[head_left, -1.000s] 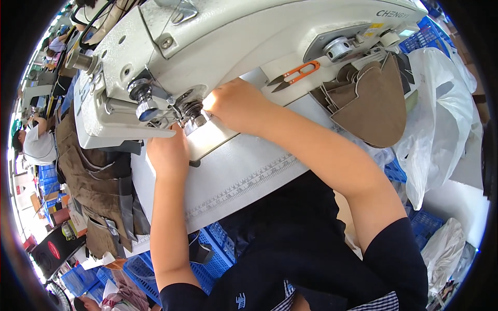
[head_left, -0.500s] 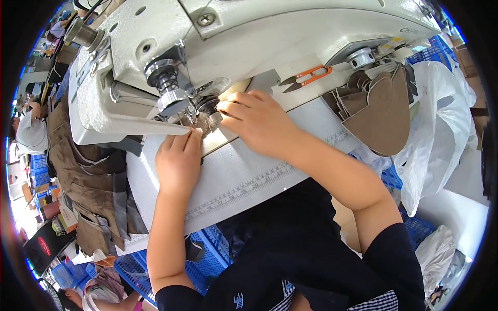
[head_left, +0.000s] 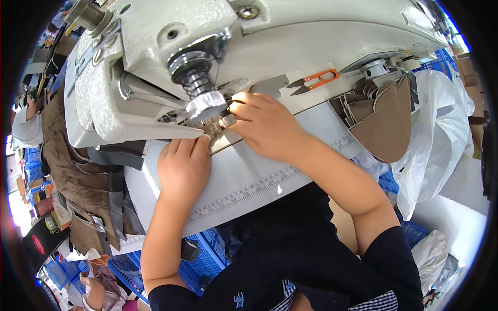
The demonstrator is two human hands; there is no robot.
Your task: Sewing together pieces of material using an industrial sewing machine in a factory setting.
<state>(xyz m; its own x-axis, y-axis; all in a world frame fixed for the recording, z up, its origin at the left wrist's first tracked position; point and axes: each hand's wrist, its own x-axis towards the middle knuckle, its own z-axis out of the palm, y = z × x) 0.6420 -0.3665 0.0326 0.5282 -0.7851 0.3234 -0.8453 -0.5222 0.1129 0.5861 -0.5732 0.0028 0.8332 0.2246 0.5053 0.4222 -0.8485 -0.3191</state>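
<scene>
Under the needle head: our right hand (head_left: 264,127) has its fingers (head_left: 244,110) pinched narrow around something small at the presser foot (head_left: 222,122); what they grip we cannot tell.
Left hand: our left hand (head_left: 182,168) lies flat at 7 o'clock from the foot, fingers together, pressing down on the bench (head_left: 244,181), holding nothing.
Work spot: the foot sits between our two hands, just below the shiny knurled knob (head_left: 205,103).
Machine: the pale sewing machine (head_left: 290,36) arches over us from 10 to 2 o'clock.
Ruler: a printed measuring scale (head_left: 244,192) runs along the bench edge beneath our wrists.
Snips: orange-handled thread snips (head_left: 316,81) lie at 2 o'clock from our right hand, apart from it.
Brown pieces: a stack of cut brown fabric (head_left: 384,119) sits at 3 o'clock; more brown cloth (head_left: 62,166) hangs at 9 o'clock.
Plastic bag: a white bag (head_left: 441,140) lies beyond the stack.
</scene>
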